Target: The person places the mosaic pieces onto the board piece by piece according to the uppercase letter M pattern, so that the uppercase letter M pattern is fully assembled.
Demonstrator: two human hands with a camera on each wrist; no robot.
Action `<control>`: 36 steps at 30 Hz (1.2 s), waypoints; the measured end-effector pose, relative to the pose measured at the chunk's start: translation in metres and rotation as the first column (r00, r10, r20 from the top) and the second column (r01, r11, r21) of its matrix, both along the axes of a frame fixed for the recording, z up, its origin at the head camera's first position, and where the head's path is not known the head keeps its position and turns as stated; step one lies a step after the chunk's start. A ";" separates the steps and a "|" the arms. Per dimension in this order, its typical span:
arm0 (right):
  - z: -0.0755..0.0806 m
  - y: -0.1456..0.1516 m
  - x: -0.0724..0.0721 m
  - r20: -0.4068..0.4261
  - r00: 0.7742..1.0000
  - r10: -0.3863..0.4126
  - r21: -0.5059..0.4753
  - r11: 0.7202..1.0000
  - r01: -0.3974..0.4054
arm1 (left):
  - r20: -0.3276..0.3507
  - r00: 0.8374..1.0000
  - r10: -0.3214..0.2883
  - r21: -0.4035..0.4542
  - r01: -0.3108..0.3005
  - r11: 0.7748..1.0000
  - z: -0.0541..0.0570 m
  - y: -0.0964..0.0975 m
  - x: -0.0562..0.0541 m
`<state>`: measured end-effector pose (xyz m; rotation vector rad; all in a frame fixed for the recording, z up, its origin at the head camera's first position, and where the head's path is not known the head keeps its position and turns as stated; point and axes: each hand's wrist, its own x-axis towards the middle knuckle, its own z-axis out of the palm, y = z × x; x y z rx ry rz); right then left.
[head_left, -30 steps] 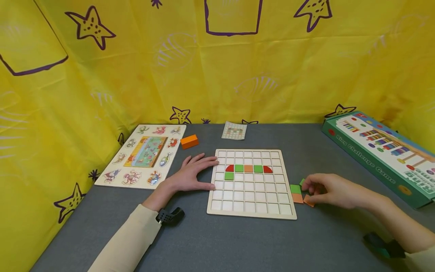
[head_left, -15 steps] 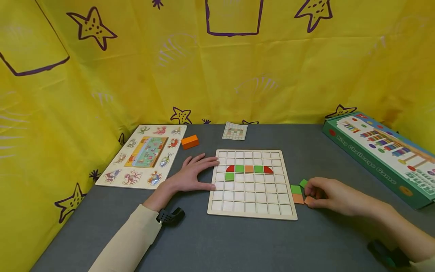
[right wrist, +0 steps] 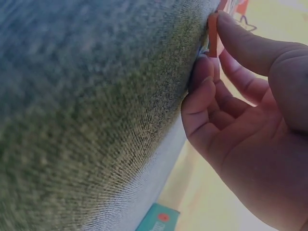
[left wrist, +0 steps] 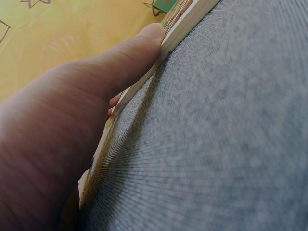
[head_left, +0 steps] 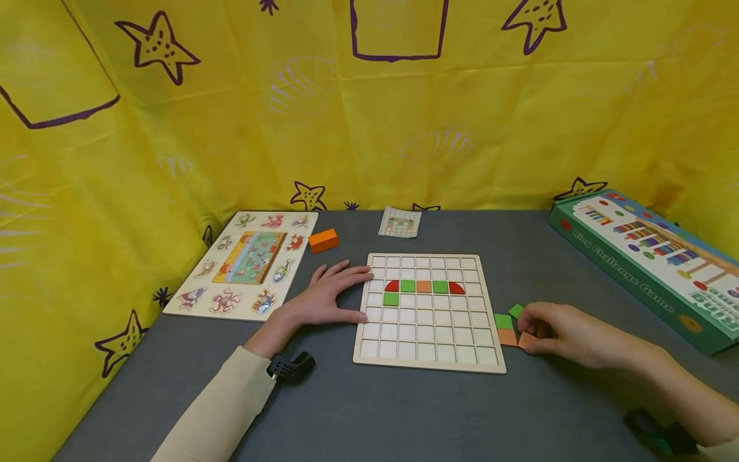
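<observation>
A wooden grid board (head_left: 456, 353) lies flat on the table, with red quarter-round, green and orange tiles in some of its cells. My left hand (head_left: 324, 300) rests at the board's left edge, fingers spread; in the left wrist view its thumb (left wrist: 130, 57) touches the rim. Beyond the board's right edge, my right hand (head_left: 562, 330) pinches an orange square tile (right wrist: 212, 36) at table level, fingers curled. Beside that hand lie a green tile (head_left: 503, 321), another orange tile (head_left: 507, 337) and a turned green tile (head_left: 516, 311), partly hidden by the fingers.
A pattern card (head_left: 399, 222) lies behind the board. To the left are an orange block (head_left: 323, 241) and a sea-animal puzzle board (head_left: 202, 301). A green game box (head_left: 623, 269) stands at the right, and a yellow curtain (head_left: 369, 128) hangs behind the table.
My right hand has shifted slightly toward me and to the right, and the orange tile at its fingertips has turned a little. The left hand and the board stay in place.
</observation>
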<state>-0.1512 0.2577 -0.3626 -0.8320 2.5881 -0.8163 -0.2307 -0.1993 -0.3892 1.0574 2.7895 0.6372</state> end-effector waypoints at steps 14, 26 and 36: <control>0.011 0.001 -0.008 -0.060 0.996 0.068 -0.022 0.997 -0.069 | 0.016 1.000 0.002 -0.002 -0.002 1.000 0.002 0.001 0.002; 0.021 -0.038 -0.023 -0.071 0.997 0.038 -0.111 0.993 -0.046 | 0.016 1.000 0.005 -0.005 -0.005 1.000 0.001 0.002 0.002; 0.018 -0.081 -0.040 -0.063 0.996 0.066 -0.143 0.987 -0.074 | 0.012 1.000 0.000 -0.005 0.000 1.000 0.002 0.001 0.002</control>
